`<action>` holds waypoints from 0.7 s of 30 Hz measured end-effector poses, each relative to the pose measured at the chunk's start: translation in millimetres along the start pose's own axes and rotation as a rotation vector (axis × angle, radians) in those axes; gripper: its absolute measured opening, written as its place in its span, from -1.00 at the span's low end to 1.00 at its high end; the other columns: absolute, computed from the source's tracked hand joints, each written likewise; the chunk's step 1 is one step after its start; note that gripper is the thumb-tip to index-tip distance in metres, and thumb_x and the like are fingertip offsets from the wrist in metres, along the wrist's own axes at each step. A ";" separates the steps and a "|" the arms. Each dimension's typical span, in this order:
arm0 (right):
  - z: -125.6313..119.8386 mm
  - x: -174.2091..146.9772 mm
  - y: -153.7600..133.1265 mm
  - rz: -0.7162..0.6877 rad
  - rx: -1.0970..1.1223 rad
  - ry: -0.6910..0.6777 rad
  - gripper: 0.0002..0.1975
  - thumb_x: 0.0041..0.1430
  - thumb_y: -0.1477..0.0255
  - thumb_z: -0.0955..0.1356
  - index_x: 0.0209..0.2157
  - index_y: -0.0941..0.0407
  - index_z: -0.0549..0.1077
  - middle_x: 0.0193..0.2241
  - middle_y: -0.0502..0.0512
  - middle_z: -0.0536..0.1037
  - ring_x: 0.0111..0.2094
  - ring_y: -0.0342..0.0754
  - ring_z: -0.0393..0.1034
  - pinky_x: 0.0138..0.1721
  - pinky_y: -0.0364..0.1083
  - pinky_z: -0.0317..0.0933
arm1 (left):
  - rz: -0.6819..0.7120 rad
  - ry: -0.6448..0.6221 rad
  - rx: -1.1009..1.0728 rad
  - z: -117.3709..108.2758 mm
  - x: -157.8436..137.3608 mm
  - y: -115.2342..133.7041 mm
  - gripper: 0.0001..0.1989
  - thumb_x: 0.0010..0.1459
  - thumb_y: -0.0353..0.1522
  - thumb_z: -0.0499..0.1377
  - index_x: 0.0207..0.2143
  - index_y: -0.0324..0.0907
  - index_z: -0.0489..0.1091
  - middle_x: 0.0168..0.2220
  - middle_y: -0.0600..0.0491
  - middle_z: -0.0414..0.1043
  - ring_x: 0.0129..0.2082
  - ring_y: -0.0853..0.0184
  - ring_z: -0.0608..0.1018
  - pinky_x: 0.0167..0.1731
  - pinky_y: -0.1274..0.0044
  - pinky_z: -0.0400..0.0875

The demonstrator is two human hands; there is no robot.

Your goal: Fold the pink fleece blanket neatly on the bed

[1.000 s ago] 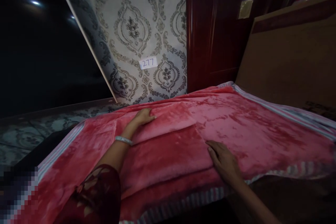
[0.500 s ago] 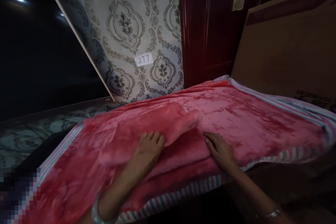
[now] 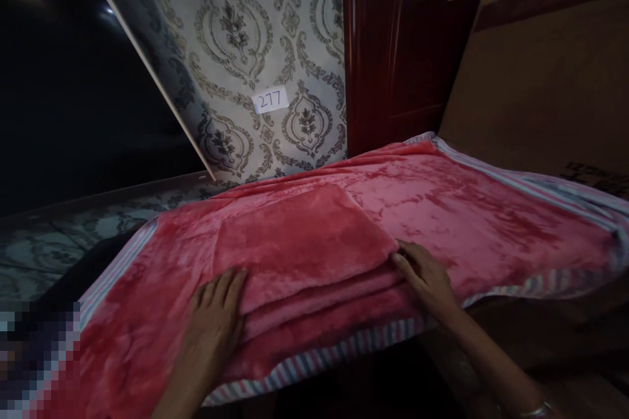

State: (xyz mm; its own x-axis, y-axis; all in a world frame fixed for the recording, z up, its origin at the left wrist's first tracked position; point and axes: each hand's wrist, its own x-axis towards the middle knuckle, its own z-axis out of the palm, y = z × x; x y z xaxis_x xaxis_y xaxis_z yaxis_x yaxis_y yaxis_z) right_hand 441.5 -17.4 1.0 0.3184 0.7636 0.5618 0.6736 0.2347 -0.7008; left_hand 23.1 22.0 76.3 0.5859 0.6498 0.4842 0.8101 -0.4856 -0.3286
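Observation:
A folded red plush cloth (image 3: 304,229) lies in layers on a larger pink-red plush blanket (image 3: 472,209) with a striped border. My left hand (image 3: 216,314) rests on the cloth's near left corner, fingers stretched out and lying flat; its thumb is hidden. At the near right corner, my right hand (image 3: 427,278) is closed, the edge of the cloth pinched between thumb and fingers. The cloth's near edge shows stacked folds between both hands, and its top layer lies flat.
Behind the blanket is a patterned wall with a paper label (image 3: 270,99) reading 277. A dark glossy panel (image 3: 88,91) leans at the left. A dark red wooden door or panel (image 3: 388,46) and a large cardboard box (image 3: 550,78) stand at the right.
The raised, rumpled top layer of the cloth has come down flat towards me. My left hand has moved left to the near corner; my right hand has shifted slightly right, onto the other corner.

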 end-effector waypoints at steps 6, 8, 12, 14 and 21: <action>-4.0 22.4 -10.6 0.058 0.031 -0.178 -0.54 0.15 -0.03 0.31 -0.28 0.08 0.56 -0.35 0.12 0.63 -0.36 0.06 0.48 -0.30 -0.02 0.35 | -0.247 -0.035 -0.081 4.2 -27.7 -17.5 -0.49 0.09 -0.43 0.04 0.12 -0.29 0.31 0.12 -0.29 0.37 0.07 -0.06 0.46 0.01 0.16 0.38; -5.6 29.1 -11.9 0.092 0.108 -0.265 -0.58 0.12 0.00 0.33 -0.37 0.07 0.55 -0.47 0.06 0.59 -0.46 0.00 0.42 -0.42 -0.08 0.30 | -0.379 -0.006 -0.194 9.7 -33.2 -20.1 -0.48 0.06 -0.38 0.07 0.11 -0.25 0.30 0.08 -0.26 0.38 0.06 -0.04 0.47 0.01 0.18 0.41; -12.7 39.2 -17.7 0.238 0.308 -0.334 -0.56 0.00 -0.04 0.40 -0.45 0.08 0.54 -0.48 0.03 0.58 -0.43 0.00 0.42 -0.41 -0.08 0.32 | -0.652 0.072 -0.476 14.8 -39.3 -21.0 -0.45 0.05 -0.19 0.14 0.11 -0.16 0.29 -0.05 -0.11 0.48 -0.17 0.10 0.58 -0.19 0.31 0.53; -17.5 45.0 -24.8 0.332 0.416 -0.371 -0.54 -0.04 -0.06 0.43 -0.45 0.09 0.53 -0.46 0.04 0.58 -0.39 0.01 0.44 -0.36 -0.07 0.34 | -0.685 0.115 -0.579 11.9 -37.8 -18.2 -0.42 0.08 -0.13 0.14 0.14 -0.15 0.28 0.05 -0.12 0.46 -0.09 0.11 0.57 -0.09 0.30 0.51; -21.2 60.0 -43.2 0.412 0.541 -0.401 -0.48 -0.13 -0.08 0.49 -0.44 0.13 0.52 -0.50 0.02 0.52 -0.47 -0.08 0.34 -0.44 -0.12 0.27 | -0.774 0.099 -0.955 -6.3 -24.2 -5.3 -0.29 0.07 -0.04 0.26 0.23 -0.07 0.27 0.27 -0.08 0.29 0.28 0.07 0.32 0.20 0.30 0.29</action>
State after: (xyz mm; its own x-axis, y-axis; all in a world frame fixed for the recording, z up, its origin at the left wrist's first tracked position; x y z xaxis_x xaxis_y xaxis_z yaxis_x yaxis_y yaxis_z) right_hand 445.6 5.5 74.3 0.1371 0.9872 0.0810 0.1028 0.0672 -0.9924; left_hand 4.5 5.1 71.3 -0.0792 0.9292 0.3610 0.5780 -0.2523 0.7761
